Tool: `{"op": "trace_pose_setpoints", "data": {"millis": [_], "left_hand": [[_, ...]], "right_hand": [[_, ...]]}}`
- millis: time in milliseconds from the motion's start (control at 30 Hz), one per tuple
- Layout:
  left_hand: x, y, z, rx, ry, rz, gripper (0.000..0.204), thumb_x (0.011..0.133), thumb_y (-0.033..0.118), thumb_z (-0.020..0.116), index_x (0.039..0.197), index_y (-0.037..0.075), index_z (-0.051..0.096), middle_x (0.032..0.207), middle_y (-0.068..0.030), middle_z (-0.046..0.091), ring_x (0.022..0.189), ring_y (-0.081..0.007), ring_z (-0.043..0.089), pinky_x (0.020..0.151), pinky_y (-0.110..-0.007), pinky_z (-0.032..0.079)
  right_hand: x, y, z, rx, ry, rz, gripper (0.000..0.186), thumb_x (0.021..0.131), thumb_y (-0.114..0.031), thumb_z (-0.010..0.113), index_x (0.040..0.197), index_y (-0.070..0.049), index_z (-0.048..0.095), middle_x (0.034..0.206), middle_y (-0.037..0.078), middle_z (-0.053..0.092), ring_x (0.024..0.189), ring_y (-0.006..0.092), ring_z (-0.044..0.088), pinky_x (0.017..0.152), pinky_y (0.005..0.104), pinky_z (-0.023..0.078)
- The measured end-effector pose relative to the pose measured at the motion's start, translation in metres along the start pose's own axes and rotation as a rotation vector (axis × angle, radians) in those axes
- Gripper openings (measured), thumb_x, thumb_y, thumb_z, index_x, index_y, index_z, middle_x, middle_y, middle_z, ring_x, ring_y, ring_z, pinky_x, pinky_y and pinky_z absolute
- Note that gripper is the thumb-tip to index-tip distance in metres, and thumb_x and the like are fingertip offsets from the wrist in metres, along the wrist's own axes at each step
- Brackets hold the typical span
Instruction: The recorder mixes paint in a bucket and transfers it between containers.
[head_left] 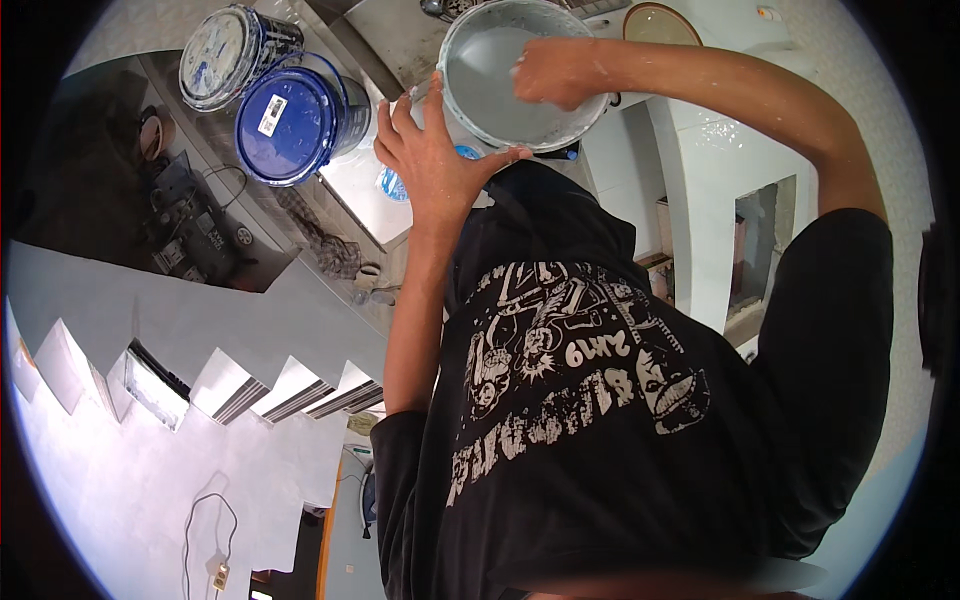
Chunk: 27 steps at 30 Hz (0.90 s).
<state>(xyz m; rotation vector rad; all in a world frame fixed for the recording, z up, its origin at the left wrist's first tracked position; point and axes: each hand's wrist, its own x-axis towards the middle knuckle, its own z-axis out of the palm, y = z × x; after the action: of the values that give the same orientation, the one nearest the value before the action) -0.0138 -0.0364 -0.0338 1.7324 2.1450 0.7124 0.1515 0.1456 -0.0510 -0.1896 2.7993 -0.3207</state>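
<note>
A white bucket (pixel 446 52) of pale grey, paint-like liquid (pixel 480 78) stands at the top middle. My right hand (pixel 562 73) reaches in over its right rim, fingers curled closed above the liquid. A small pale bit shows at those fingers, but what they hold, if anything, I cannot make out. Against the bucket's near left side lies my left hand (pixel 432 150), fingers and thumb spread wide. Its index fingertip and thumb touch the rim area. Left of that hand is a lidded blue pail (pixel 287 128) with a wire handle.
Behind the blue pail stands a paint-splattered pail (pixel 215 58). A round tan-rimmed lid or dish (pixel 660 25) lies right of the bucket. White stair-like steps (pixel 225 385) run along the lower left. An extension socket (pixel 220 573) with its cord lies below them. Dark equipment (pixel 200 230) sits farther left.
</note>
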Motion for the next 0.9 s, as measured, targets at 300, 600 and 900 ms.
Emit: {"op": "trace_pose_setpoints", "data": {"millis": [300,600,900], "left_hand": [[-0.001,-0.006,0.002,-0.021,0.049,0.046,0.117,0.045,0.068,0.086,0.139,0.008,0.049,0.132,-0.0307,0.044,0.131,-0.0494,0.028,0.106,-0.058,0.022],[0.0,-0.007,0.003,-0.05,0.068,0.043,0.117,0.043,0.067,0.086,0.138,0.008,0.05,0.131,-0.0307,0.045,0.13,-0.0498,0.028,0.106,-0.058,0.022],[0.0,-0.008,0.003,-0.047,0.077,0.056,0.116,0.043,0.066,0.086,0.137,0.008,0.051,0.133,-0.0301,0.045,0.13,-0.05,0.029,0.106,-0.058,0.023]], "right_hand": [[0.013,0.01,-0.013,0.005,0.085,0.295,0.009,0.072,-0.007,0.061,0.064,-0.002,0.061,0.068,0.016,0.064,0.067,0.0353,0.065,0.059,0.0485,0.049],[0.004,-0.014,-0.002,0.156,0.183,0.4,0.005,0.073,-0.005,0.061,0.073,-0.001,0.065,0.074,0.018,0.065,0.075,0.0371,0.065,0.069,0.0465,0.051],[0.013,-0.018,-0.01,0.045,0.122,0.444,0.008,0.074,-0.006,0.06,0.077,-0.001,0.066,0.076,0.017,0.066,0.078,0.0367,0.065,0.07,0.0485,0.05]]}}
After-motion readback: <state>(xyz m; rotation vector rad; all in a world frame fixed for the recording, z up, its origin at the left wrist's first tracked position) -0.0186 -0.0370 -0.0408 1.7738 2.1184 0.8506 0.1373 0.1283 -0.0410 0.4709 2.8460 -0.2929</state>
